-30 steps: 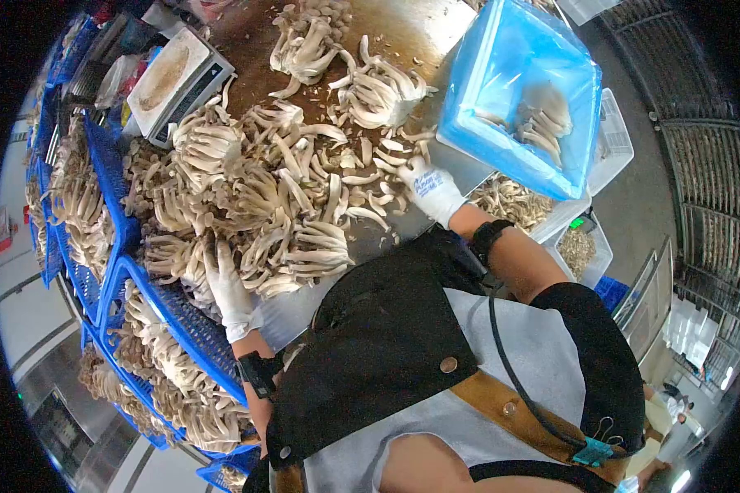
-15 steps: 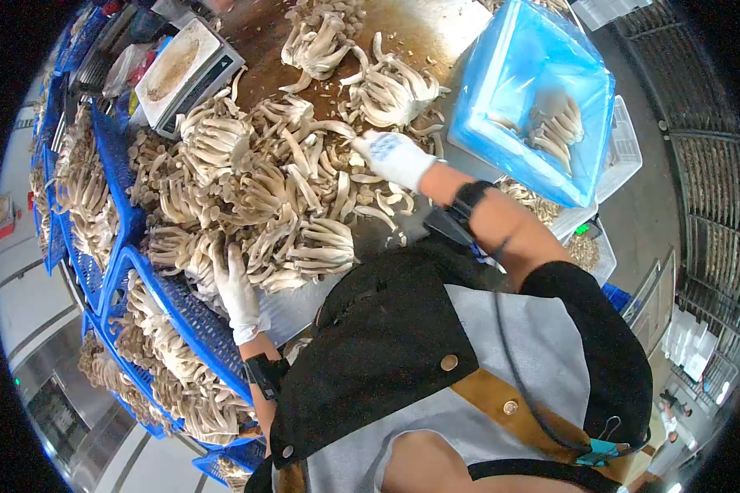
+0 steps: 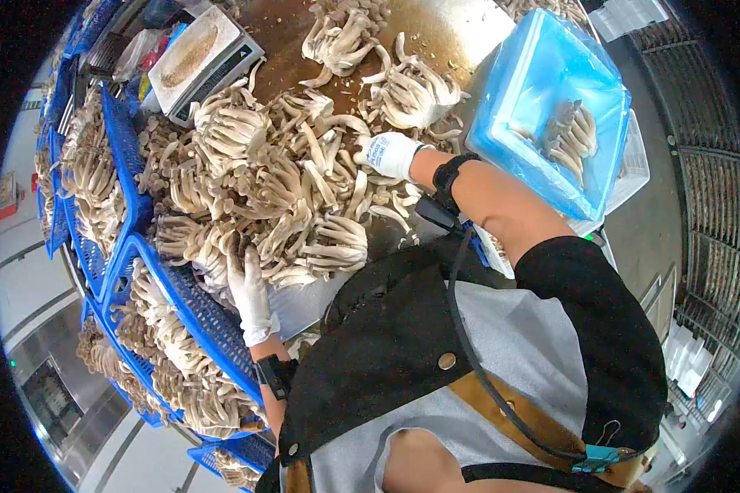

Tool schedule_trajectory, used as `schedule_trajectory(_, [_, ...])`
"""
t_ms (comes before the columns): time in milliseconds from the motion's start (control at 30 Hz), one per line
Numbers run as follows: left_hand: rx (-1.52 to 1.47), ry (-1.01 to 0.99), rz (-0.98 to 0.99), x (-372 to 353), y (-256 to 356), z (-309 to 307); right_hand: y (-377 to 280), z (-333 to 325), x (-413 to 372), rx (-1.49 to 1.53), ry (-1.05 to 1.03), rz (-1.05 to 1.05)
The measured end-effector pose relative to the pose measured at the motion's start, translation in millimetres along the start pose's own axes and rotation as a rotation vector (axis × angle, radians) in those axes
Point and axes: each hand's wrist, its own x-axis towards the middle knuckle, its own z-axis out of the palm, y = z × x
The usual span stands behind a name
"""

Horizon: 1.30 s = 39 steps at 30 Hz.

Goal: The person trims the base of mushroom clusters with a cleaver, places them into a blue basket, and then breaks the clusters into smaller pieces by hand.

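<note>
A large heap of mushroom clusters with pale stems and grey-brown caps covers the work surface before me. At its near left edge lies my left hand, in a white glove. Its fingers are stretched out along a mushroom cluster, touching it. On the heap's right side is my right hand, also gloved in white. Its fingers curl downward among loose mushrooms, and whatever they hold is hidden under the hand. Beyond it sits a big mushroom cluster with its stems fanned out.
A box lined with blue plastic stands at the right with some mushrooms inside. A weighing scale is at the back left. Blue baskets full of mushrooms line the left side. Single stems lie scattered near my body.
The whole view has shifted slightly to the right. My right hand has drawn its fingers in and turned over the loose mushrooms. My left hand stays on the near left clusters.
</note>
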Motion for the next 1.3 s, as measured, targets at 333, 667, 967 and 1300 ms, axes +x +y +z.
schedule_trajectory(333, [-0.104, 0.041, -0.087, -6, -30, -17, -60, -37, -67, 0.259, 0.125, 0.115])
schedule_trajectory(667, [-0.038, -0.029, 0.012, -18, -25, -17, -95, -5, -58, 0.101, -0.065, 0.354])
schedule_trajectory(967, [0.118, -0.062, 0.16, -12, -35, -16, -68, -42, -76, 0.625, 0.044, 0.489])
schedule_trajectory(1300, [0.177, -0.157, 0.102, -11, 0, 15, -55, -75, -231, -0.004, -0.09, 0.665])
